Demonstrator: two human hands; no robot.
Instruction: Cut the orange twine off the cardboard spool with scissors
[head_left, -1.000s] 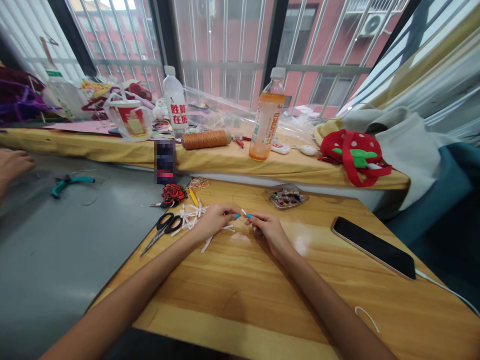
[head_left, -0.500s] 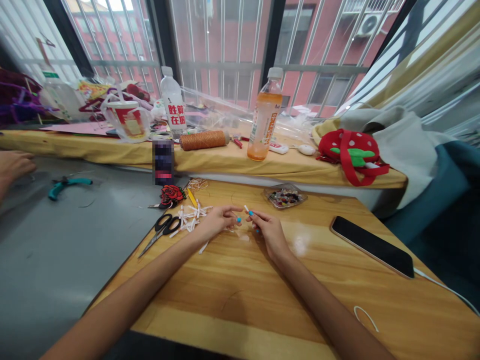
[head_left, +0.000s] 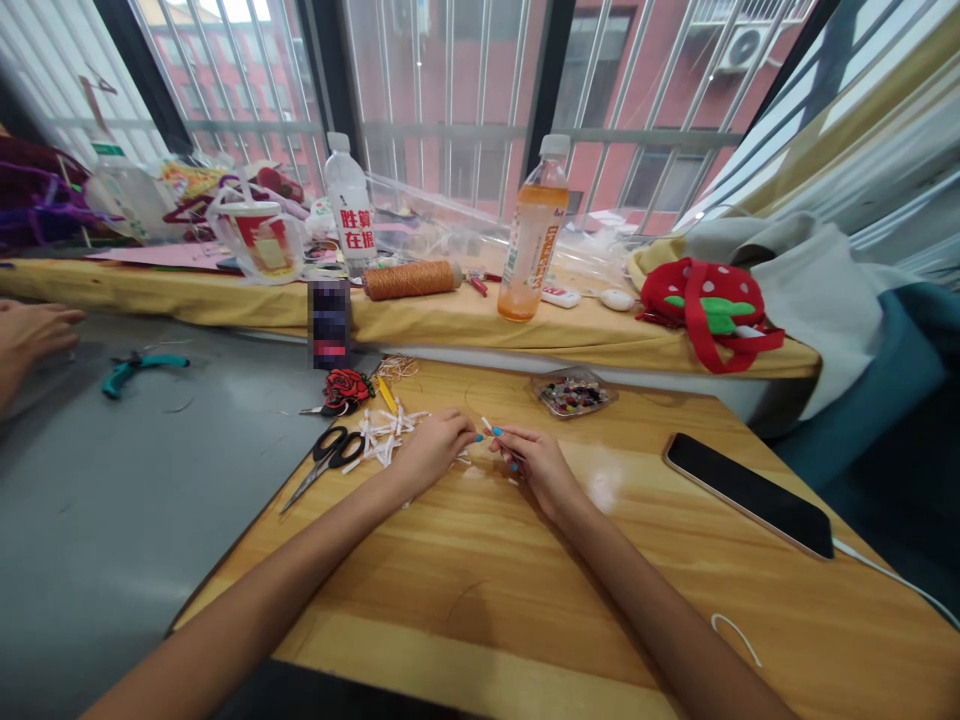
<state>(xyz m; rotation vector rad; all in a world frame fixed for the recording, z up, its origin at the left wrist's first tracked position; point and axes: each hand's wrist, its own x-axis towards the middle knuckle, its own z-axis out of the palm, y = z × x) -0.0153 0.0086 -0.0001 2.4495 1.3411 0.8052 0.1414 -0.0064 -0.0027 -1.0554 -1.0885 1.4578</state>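
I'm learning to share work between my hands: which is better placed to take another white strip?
Probably the left: the left hand is beside the pile of white strips, while the right hand is farther off and seems to pinch a small white piece.

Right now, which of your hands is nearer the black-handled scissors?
Left. My left hand sits to the right of the black-handled scissors; my right hand is farther right.

Left hand, right hand: bright blue nails. Strip at right fingertips: white. Surface beneath: yellow-brown wood grain. Left of hands: black-handled scissors, teal-handled pliers. Beyond: orange-brown thread spool; red strawberry bag, white-dotted.
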